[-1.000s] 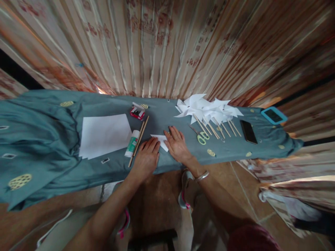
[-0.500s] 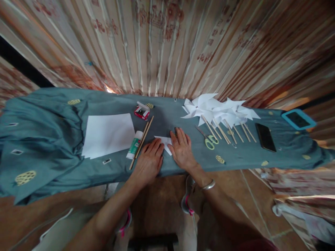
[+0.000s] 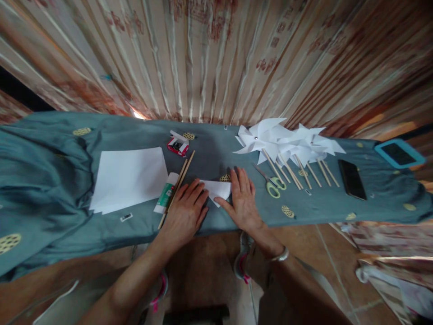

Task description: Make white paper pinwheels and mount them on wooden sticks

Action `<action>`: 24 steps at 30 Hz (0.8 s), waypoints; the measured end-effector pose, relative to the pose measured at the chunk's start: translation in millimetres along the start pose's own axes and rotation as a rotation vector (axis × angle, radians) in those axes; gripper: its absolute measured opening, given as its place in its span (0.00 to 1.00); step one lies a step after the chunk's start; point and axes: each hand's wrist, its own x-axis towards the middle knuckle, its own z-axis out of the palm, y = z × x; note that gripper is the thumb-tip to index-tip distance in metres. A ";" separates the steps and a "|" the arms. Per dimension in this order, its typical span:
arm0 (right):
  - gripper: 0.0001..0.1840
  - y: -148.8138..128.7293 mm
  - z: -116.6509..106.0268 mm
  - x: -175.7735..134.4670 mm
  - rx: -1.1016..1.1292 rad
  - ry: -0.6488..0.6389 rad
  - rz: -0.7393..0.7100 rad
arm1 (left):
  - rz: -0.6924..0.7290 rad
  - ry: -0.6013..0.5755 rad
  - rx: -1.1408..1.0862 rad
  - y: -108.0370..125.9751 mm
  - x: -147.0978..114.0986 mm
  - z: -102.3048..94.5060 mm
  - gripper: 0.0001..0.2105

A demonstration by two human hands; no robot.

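Observation:
A small folded piece of white paper [image 3: 216, 188] lies on the cloth between my two hands, its point toward me. My left hand [image 3: 187, 205] rests with fingers stretched out at the paper's left corner, close beside two wooden sticks [image 3: 182, 174]. On the paper's right side my right hand [image 3: 244, 198] lies flat, the thumb spread out over its lower edge. Both hands hide parts of the paper's edges. Left of the sticks is a green and white glue stick [image 3: 166, 192]. Scissors [image 3: 272, 185] with pale green handles lie right of my right hand.
A stack of white paper [image 3: 130, 178] lies left, and a small red box [image 3: 178, 143] stands open behind the sticks. Several white paper pinwheels [image 3: 267, 137] on sticks lie at the back right, near a black phone [image 3: 352, 179] and a blue-framed tablet [image 3: 400, 153].
My right hand has shifted right and its thumb has spread, so more of the paper shows. My left hand stays at the left corner. The view has moved slightly closer.

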 end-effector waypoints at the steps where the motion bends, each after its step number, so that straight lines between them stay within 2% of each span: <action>1: 0.47 1.3 -0.1 -0.7 0.010 -0.002 0.018 | 0.001 -0.001 0.002 -0.2 -0.3 -0.1 0.17; 7: 0.41 15.1 -0.4 1.1 -0.013 0.032 0.132 | 0.010 0.009 0.007 -0.8 -2.0 0.8 0.18; 13: 0.37 40.5 1.5 6.3 -0.066 0.107 0.167 | -0.004 0.005 -0.007 -0.4 -2.0 2.6 0.19; 18: 0.36 30.7 -5.7 7.3 -0.120 0.145 0.119 | -0.013 -0.013 -0.015 1.0 -0.9 2.0 0.19; 22: 0.27 21.9 -14.2 8.6 -0.099 0.172 0.015 | -0.013 -0.021 -0.009 2.0 0.0 0.1 0.18; 24: 0.23 25.0 -16.7 9.9 -0.081 0.177 0.009 | -0.014 -0.027 -0.011 2.2 0.1 -0.6 0.19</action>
